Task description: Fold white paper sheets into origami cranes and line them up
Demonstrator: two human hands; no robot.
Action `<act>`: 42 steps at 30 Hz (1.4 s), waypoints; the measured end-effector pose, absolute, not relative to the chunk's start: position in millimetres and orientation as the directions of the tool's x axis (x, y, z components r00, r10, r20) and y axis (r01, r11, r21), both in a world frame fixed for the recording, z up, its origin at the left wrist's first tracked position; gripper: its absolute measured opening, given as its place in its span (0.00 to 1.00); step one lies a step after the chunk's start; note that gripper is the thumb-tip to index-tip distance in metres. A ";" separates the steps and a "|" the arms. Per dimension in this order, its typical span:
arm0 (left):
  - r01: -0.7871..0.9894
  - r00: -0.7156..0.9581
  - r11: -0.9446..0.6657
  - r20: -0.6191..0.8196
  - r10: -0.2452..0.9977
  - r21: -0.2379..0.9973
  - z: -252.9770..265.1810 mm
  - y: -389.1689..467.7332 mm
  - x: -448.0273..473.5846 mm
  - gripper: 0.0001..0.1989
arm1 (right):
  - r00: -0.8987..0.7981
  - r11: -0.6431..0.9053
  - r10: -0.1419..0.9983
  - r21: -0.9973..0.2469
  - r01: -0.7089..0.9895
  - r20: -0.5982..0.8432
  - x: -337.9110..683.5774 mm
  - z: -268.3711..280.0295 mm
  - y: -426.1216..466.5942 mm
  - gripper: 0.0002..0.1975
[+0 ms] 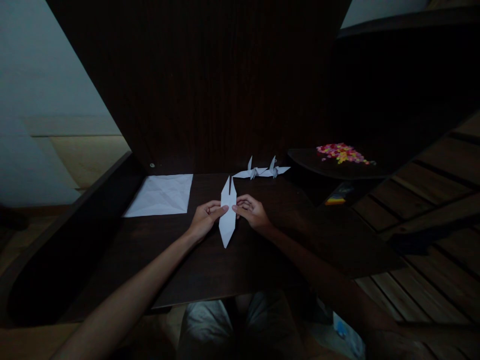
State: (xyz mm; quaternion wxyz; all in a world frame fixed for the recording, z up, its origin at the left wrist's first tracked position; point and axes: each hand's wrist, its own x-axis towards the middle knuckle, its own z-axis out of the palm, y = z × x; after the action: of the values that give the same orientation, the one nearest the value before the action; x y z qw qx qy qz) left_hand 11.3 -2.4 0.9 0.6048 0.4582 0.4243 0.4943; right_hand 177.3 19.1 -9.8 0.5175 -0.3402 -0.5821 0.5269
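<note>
Back panel (210, 90): dark wood, rising behind the work; its lower edge bounds the desk's far side.
Desk top (180, 275): dark, flat; the front edge runs above the person's knees. A strip of surface extends between that edge and the held work.
Left side panel (71, 240): raised, with a rounded front end; limits sideways travel on the left.
Corner shelf (303, 159): curved front edge, above the desk at far right; well apart from both hands.
Flat sheet (161, 195): white, creased, lying at the desk's rear left; right edge near the left hand. Contact with the left side panel cannot be determined.
Left hand (205, 220): pinching the folded paper's left edge, thumb on top.
Right hand (255, 212): pinching the right edge, thumb on top; a narrow width of paper separates the thumbs.
Folded paper (227, 225): white, elongated, between the hands at desk centre; far end split into two points by a slot, near end a single point.
Paper cranes (275, 171): two, side by side along the back panel, just beyond the right hand.
Coloured pieces (341, 152): small, pink, red and yellow, heaped on the corner shelf.
</note>
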 end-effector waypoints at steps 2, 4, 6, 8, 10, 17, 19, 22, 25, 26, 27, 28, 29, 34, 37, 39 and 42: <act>-0.190 0.153 0.099 -0.070 0.986 0.977 2.1 -3.2 11.9 0.18 | -0.213 0.194 0.948 -0.961 -0.196 0.235 177.0 -12.3 20.6 0.20; -0.173 0.158 0.108 -0.081 0.984 0.979 3.2 -3.9 12.3 0.17 | -0.213 0.184 0.949 -0.957 -0.223 0.232 177.3 -12.9 21.7 0.23; -0.160 0.166 0.114 -0.087 0.982 0.981 3.8 -4.3 12.5 0.16 | -0.219 0.163 0.952 -0.959 -0.230 0.214 177.8 -11.5 21.9 0.23; -0.158 0.172 0.115 -0.087 0.981 0.981 3.8 -4.2 12.5 0.16 | -0.228 0.146 0.954 -0.965 -0.216 0.196 178.3 -9.4 21.2 0.21; -0.168 0.170 0.114 -0.085 0.982 0.979 3.2 -3.7 12.5 0.16 | -0.251 0.151 0.948 -0.971 -0.183 0.194 178.5 -7.9 19.9 0.17; -0.219 0.189 0.141 -0.100 0.977 0.966 -0.9 -1.8 13.2 0.16 | -0.288 0.188 0.934 -0.977 -0.101 0.210 178.3 -9.9 16.5 0.16; -0.222 0.220 0.151 -0.101 0.970 0.963 -0.9 -2.5 13.7 0.16 | -0.289 0.209 0.929 -0.972 -0.103 0.231 178.1 -9.4 15.4 0.15; -0.220 0.287 0.167 -0.100 0.953 0.961 0.4 -4.5 14.3 0.17 | -0.285 0.237 0.923 -0.966 -0.104 0.258 177.9 -7.9 13.6 0.14; -0.225 0.330 0.180 -0.099 0.939 0.958 1.8 -6.4 14.6 0.18 | -0.274 0.239 0.927 -0.966 -0.098 0.257 178.0 -7.3 12.7 0.14; -0.228 0.334 0.185 -0.102 0.937 0.956 2.1 -6.8 14.6 0.18 | -0.273 0.240 0.927 -0.966 -0.094 0.257 178.1 -7.3 12.6 0.14; -0.233 0.335 0.191 -0.105 0.936 0.954 2.1 -6.9 14.5 0.18 | -0.272 0.245 0.926 -0.965 -0.090 0.260 178.2 -7.2 12.4 0.13; -0.240 0.335 0.195 -0.108 0.936 0.951 1.9 -6.9 14.3 0.18 | -0.274 0.254 0.924 -0.963 -0.085 0.268 178.3 -7.1 12.1 0.12; -0.247 0.332 0.198 -0.109 0.937 0.949 1.6 -6.6 14.0 0.18 | -0.279 0.266 0.919 -0.961 -0.078 0.277 178.4 -6.9 11.7 0.11; -0.251 0.300 0.185 -0.105 0.948 0.950 -1.4 -4.3 11.9 0.17 | -0.293 0.295 0.907 -0.953 -0.066 0.301 178.0 -5.5 9.3 0.12; -0.250 0.321 0.201 -0.114 0.940 0.947 -2.3 -3.7 10.9 0.18 | -0.271 0.271 0.917 -0.956 -0.117 0.293 177.2 -6.9 9.6 0.18; -0.245 0.344 0.207 -0.114 0.932 0.947 -2.1 -3.7 10.1 0.19 | -0.270 0.246 0.920 -0.956 -0.162 0.283 176.7 -8.6 10.6 0.22; -0.224 0.367 0.184 -0.092 0.926 0.957 -0.9 -3.7 8.8 0.20 | -0.274 0.219 0.921 -0.949 -0.227 0.278 176.1 -10.9 13.3 0.22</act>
State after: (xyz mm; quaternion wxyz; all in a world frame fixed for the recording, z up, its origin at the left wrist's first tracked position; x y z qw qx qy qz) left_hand 8.8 -3.7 -0.9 0.6754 0.4766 0.3684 0.4255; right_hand 176.1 13.3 -10.9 0.5230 -0.2994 -0.5797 0.5484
